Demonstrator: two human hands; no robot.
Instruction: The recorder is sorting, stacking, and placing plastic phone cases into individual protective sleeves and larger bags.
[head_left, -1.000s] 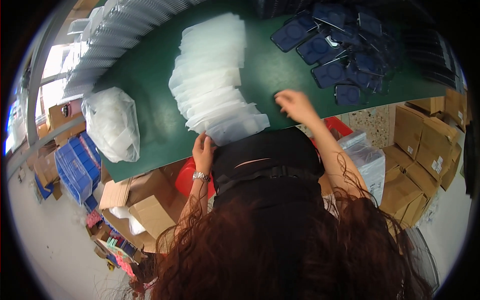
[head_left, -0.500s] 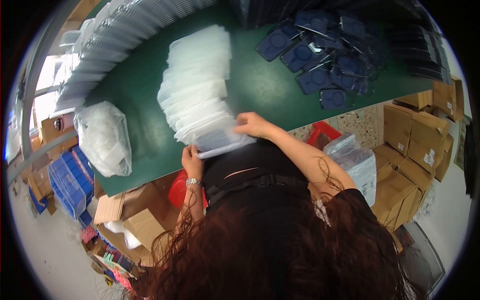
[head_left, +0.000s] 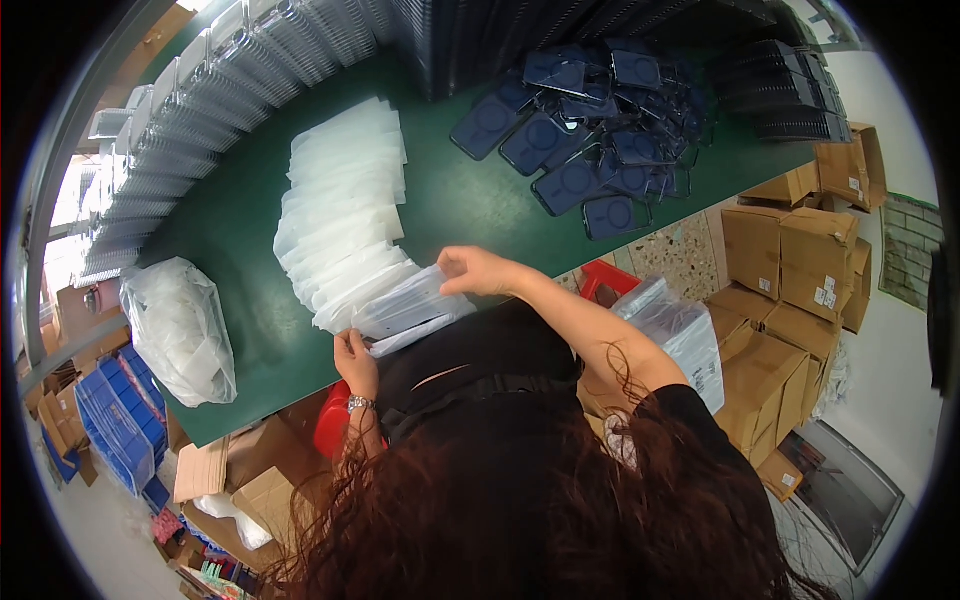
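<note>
At the table's near edge, my left hand [head_left: 357, 362] is closed on the lower left corner of a frosted plastic bag [head_left: 400, 308]. A flat greyish piece shows through the bag; its kind is hard to make out. My right hand [head_left: 478, 272] pinches the bag's upper right edge between thumb and fingers. Just beyond lies a long fanned row of frosted plastic bags [head_left: 345, 190], overlapping one another. Farther right sits a loose heap of dark blue phone cases [head_left: 575, 180], each with a ring mark on its back.
The green table [head_left: 255, 190] carries long rows of clear cases [head_left: 240, 95] at the far left and dark stacks [head_left: 785, 95] at the far right. A stuffed clear bag [head_left: 180, 335] lies at the left edge. Cardboard boxes [head_left: 770, 350] and a red stool [head_left: 610, 278] stand right.
The view has shifted, so the table things sit farther left and lower. My right hand has lifted the bag's upper edge a little; my left hand keeps its corner.
</note>
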